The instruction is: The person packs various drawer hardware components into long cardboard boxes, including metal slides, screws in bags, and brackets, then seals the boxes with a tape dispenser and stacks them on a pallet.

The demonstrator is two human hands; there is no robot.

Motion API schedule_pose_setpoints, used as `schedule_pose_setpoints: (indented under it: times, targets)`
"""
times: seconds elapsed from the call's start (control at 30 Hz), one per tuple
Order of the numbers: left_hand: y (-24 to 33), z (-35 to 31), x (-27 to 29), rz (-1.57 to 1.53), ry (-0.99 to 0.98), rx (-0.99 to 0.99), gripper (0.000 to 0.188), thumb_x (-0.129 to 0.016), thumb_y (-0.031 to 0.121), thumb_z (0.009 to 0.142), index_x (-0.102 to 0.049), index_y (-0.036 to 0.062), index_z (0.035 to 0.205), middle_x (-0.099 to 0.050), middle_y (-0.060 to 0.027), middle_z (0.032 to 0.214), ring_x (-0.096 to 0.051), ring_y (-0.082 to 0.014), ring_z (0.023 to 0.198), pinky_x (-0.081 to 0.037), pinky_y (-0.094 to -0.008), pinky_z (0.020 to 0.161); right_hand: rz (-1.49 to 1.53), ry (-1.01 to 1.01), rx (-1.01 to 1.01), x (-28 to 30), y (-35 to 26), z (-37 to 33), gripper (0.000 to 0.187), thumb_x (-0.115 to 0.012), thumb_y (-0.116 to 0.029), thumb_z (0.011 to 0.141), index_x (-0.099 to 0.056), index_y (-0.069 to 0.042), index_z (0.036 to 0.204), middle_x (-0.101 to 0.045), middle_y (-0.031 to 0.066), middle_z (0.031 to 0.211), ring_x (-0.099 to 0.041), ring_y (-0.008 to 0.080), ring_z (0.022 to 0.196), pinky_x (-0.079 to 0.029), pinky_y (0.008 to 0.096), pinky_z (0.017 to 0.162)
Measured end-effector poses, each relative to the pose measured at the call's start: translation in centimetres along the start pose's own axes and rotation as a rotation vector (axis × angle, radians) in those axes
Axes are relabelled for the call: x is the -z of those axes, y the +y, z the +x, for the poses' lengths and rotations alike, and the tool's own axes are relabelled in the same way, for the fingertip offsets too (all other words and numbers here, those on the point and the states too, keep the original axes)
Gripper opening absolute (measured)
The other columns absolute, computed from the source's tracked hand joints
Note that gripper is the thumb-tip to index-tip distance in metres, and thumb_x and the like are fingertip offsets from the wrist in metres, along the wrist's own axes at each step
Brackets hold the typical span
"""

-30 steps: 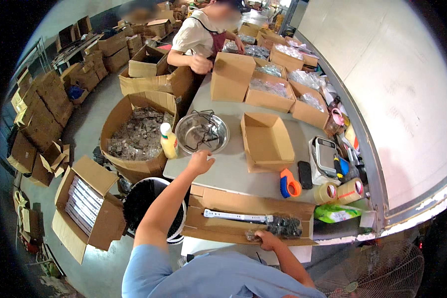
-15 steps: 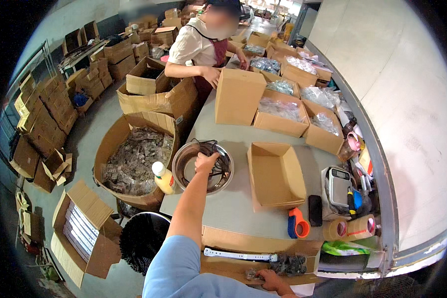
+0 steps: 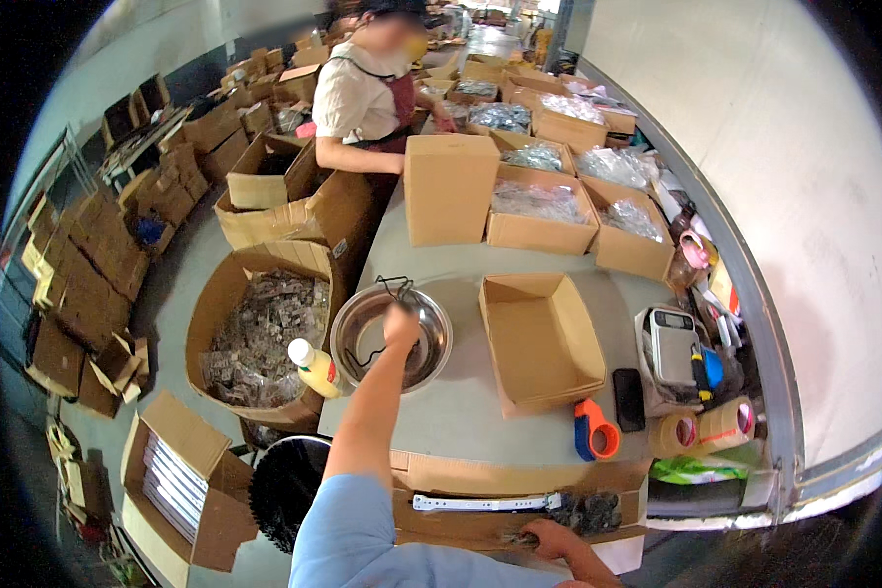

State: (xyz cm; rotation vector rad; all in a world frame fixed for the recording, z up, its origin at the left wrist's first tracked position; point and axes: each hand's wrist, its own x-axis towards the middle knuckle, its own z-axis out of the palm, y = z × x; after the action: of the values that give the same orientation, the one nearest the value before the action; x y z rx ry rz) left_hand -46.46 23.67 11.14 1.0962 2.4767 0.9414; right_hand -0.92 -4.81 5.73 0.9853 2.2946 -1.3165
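Observation:
My left hand (image 3: 400, 325) reaches into a round metal bowl (image 3: 439, 345) on the table, its fingers closed around thin black bent wires (image 3: 394, 287). Motion smears the hand a little. One length of wire curves against the bowl's left inner side. Near the table's front edge, my right hand (image 3: 554, 539) lies over the near side of a long, shallow cardboard box (image 3: 431, 526). Its fingers are curled and pressed together, with a small dark bit at their tips that I cannot make out. In that box lie a white perforated metal rail (image 3: 480, 503) and dark plastic-wrapped parts (image 3: 588, 512).
An open cardboard box (image 3: 544, 343) stands right of the bowl, a yellow bottle (image 3: 316, 370) left of it. An orange-blue tape dispenser (image 3: 596, 431), phone (image 3: 629, 400) and scale (image 3: 672, 351) lie at right. Across the table, a person (image 3: 367, 98) stands by a tall carton (image 3: 451, 191).
Fewer black wires show in the bowl, and my left hand looks more blurred. My right hand has shifted slightly; the clear packet at its fingers hardly shows. The co-worker's arms have moved.

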Motion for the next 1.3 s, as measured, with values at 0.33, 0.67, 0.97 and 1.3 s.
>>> schedule_pose_setpoints:
  times: [0.33, 0.67, 0.97, 1.3]
  targets:
    - [11.2, -14.8, 12.9, -0.774, -0.622, -0.213, 0.01, -0.048, 0.016, 0.085, -0.046, 0.0064, 0.089, -0.05, -0.0016, 0.068, -0.046, -0.0108, 0.057, -0.037, -0.024, 0.048, -0.104, 0.244, -0.008, 0.1, -0.5, -1.4, 0.032, -0.064, -0.012, 0.063, -0.061, -0.01, 0.096, -0.061, 0.0152, 0.099, -0.057, 0.0345, 0.095, -0.046, 0.043, 0.082]
    - [10.1, -42.1, -5.1, 0.056, -1.318, -1.071, 0.035, -0.052, 0.021, 0.082, -0.04, -0.0036, 0.104, -0.058, -0.0323, 0.09, -0.057, -0.047, 0.085, -0.044, -0.0513, 0.076, -0.118, 0.549, -0.037, -3.6, -1.9, -4.7, 0.04, -0.056, -0.01, 0.069, -0.057, -0.013, 0.11, -0.054, 0.0174, 0.113, -0.051, 0.0341, 0.111, -0.047, 0.0447, 0.084]
    - [10.4, -46.5, -13.7, 0.634, -1.165, -1.133, 0.072, -0.072, 0.043, 0.07, -0.043, -0.0024, 0.118, -0.046, -0.0265, 0.126, -0.052, -0.0394, 0.11, -0.045, -0.0446, 0.09, -0.151, 0.633, 0.075, -5.4, -1.1, -3.6, 0.061, -0.054, -0.005, 0.065, -0.05, -0.007, 0.126, -0.04, 0.0171, 0.137, -0.036, 0.0345, 0.127, -0.032, 0.0429, 0.105]
    - [9.1, -47.8, -11.7, 0.541, -0.793, -1.011, 0.064, -0.068, 0.031, 0.074, -0.041, 0.0019, 0.124, -0.047, -0.0198, 0.121, -0.046, -0.0388, 0.111, -0.041, -0.0466, 0.094, -0.08, 0.276, 0.031, -1.0, -2.7, -6.0, 0.059, -0.054, -0.007, 0.068, -0.048, 0.0, 0.126, -0.039, 0.0237, 0.137, -0.036, 0.0355, 0.129, -0.031, 0.0418, 0.106]
